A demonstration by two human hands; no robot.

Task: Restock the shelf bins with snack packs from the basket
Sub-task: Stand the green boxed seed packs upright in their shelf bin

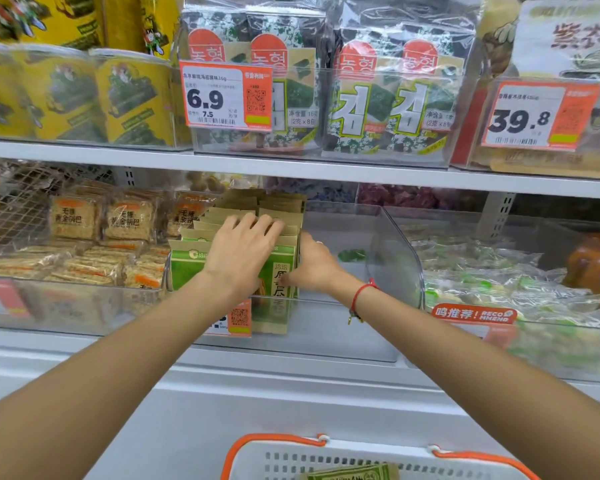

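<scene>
- Packs (238,237) stand in a row at 9 o'clock of the clear bin (388,258); more lie in the basket (326,459) at 6 o'clock.
- I judge them light, crinkly and slippery; take hold at the top edges.
- My left hand (239,251) lies flat over the tops, fingers loosely spread.
- My right hand (314,265) presses the row's 3 o'clock side; its fingers are hidden, so I cannot tell their state.

green-and-tan snack packs (278,268), white basket (326,459) with orange rim

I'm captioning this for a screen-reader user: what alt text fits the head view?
Both hands steady a row of upright green-and-tan snack packs in a clear plastic shelf bin: left hand rests on top, right hand presses their side. A white orange-handled basket sits below.
</scene>
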